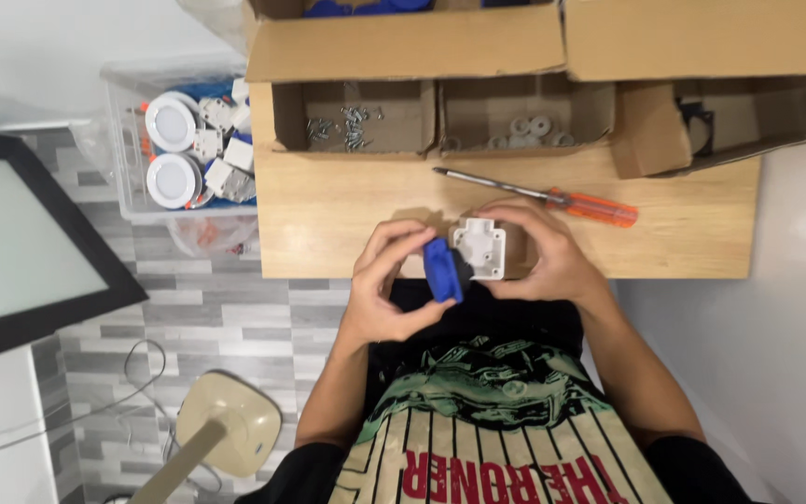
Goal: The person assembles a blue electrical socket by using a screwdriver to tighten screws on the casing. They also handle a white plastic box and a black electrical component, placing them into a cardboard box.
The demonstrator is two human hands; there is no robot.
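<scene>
My left hand [386, 280] grips a blue plastic piece [441, 271] between thumb and fingers at the near edge of the wooden table [328, 210]. Pressed against the blue piece is a white square plastic part [479, 247], held by my right hand [543, 257], whose fingers wrap around it from behind. Both hands sit close together over my lap. An orange-handled screwdriver [552, 198] lies on the table just beyond my right hand.
Open cardboard boxes stand at the table's back: one with screws [347, 126], one with white washers [529, 129], one with a black part [697, 121]. A clear bin [128, 159] of white round lamps sits on the floor at left. A beige stand base [235, 425] is near my left elbow.
</scene>
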